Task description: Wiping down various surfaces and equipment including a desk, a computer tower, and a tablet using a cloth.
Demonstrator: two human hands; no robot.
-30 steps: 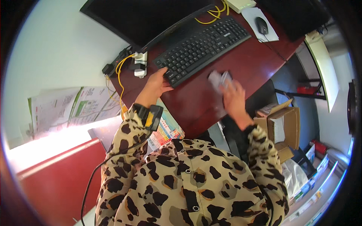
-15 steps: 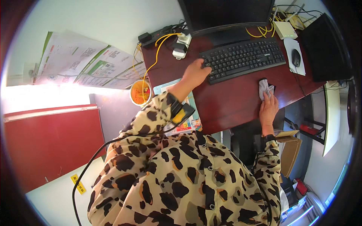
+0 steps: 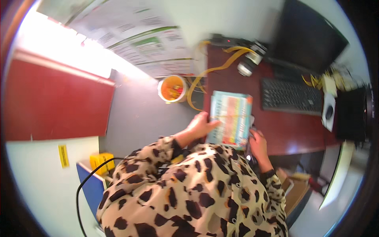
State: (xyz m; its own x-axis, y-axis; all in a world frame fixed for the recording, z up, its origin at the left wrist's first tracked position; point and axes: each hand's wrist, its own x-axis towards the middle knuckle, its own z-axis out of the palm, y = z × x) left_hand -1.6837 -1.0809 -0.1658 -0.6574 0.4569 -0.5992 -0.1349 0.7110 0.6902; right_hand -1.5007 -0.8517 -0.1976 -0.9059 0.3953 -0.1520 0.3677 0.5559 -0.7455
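Note:
A flat colourful book [image 3: 231, 118] lies on the left end of the dark red desk [image 3: 294, 132], just in front of my body. My left hand [image 3: 199, 126] grips the book's left edge, fingers on its cover. My right hand [image 3: 258, 143] holds the lower right corner of the book. A scrap of pale cloth [image 3: 252, 121] shows just above that hand, mostly hidden. My spotted sleeves fill the lower middle of the view.
A black keyboard [image 3: 290, 96] and a mouse [image 3: 329, 112] on a white pad lie to the right, under a dark monitor [image 3: 312, 35]. A yellow cable [image 3: 213, 69] loops past an orange tub [image 3: 172, 89]. Printed sheets [image 3: 146, 43] hang on the wall. A cardboard box [image 3: 296, 191] sits under the desk.
My left hand left the keyboard and came back to the book. My right hand stopped pressing the cloth on the desk and moved left to the book's corner. My head turned left.

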